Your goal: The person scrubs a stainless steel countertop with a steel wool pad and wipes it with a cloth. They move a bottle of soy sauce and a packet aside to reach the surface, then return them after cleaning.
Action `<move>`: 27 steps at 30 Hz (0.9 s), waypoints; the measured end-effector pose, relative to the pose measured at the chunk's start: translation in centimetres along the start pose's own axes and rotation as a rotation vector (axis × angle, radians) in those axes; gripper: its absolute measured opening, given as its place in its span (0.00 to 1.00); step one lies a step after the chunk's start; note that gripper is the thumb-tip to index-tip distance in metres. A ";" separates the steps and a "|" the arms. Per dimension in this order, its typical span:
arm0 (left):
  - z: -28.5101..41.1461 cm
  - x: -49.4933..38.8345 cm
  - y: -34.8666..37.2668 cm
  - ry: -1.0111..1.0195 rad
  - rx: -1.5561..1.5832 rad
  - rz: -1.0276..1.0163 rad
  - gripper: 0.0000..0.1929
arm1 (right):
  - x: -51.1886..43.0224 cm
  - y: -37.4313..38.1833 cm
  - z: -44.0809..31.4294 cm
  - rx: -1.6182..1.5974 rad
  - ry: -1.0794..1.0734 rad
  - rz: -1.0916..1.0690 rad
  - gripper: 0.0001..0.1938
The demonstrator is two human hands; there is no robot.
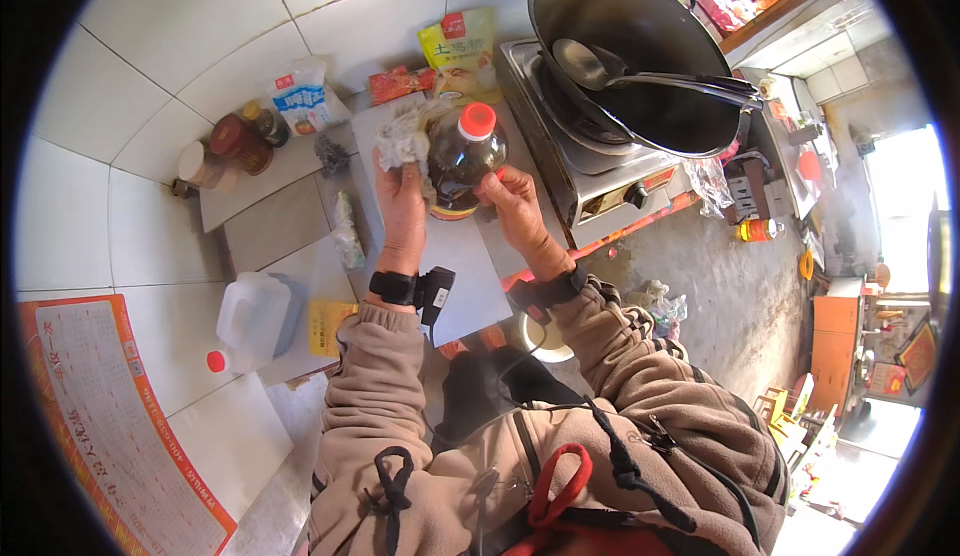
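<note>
A round-shouldered plastic bottle of dark liquid (463,157) with a red cap stands before me over the tiled counter (457,278). My left hand (403,200) holds a crumpled, greyish-white cloth (403,136) against the bottle's left side. On the opposite side, my right hand (516,202) grips the bottle low down, thumb and fingers pinched together. A red and yellow band shows near the bottle's base. Whether the base touches the counter, I cannot tell.
Right of the bottle, a large wok (637,8) with metal ladles sits on a gas stove (600,188). Seasoning bags (304,98), jars (241,143) and a steel-wool scourer (331,155) line the wall. A white plastic jug (255,320) stands left, near a yellow packet (330,327).
</note>
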State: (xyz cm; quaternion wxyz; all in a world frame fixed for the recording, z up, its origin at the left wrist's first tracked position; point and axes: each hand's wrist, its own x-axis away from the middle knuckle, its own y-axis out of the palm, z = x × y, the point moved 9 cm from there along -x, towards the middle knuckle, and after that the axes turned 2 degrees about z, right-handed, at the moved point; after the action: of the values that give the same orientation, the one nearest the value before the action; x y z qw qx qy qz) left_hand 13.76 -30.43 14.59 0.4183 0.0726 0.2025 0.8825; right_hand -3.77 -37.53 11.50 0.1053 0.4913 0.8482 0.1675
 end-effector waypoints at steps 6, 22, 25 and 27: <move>-9.7 2.1 -6.7 -0.229 -0.339 0.166 0.24 | -0.1 -0.2 -1.2 -0.024 -0.037 0.002 0.14; -7.8 5.4 -8.3 -0.169 -0.309 -0.007 0.27 | -6.2 -4.3 -5.0 -0.040 -0.038 0.197 0.13; -7.1 6.3 -9.2 -0.155 -0.319 -0.067 0.28 | -7.1 -5.0 -5.1 0.031 -0.055 0.310 0.11; -7.8 6.7 -10.2 -0.298 -0.149 -0.023 0.26 | -7.7 -5.0 -5.6 0.021 -0.137 0.314 0.12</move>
State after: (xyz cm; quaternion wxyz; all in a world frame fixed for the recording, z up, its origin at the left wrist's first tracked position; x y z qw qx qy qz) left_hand 14.38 -21.82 2.93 0.4582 0.1692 0.0728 0.8696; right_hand -5.82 -47.56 14.85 0.1303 0.6293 0.7534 0.1391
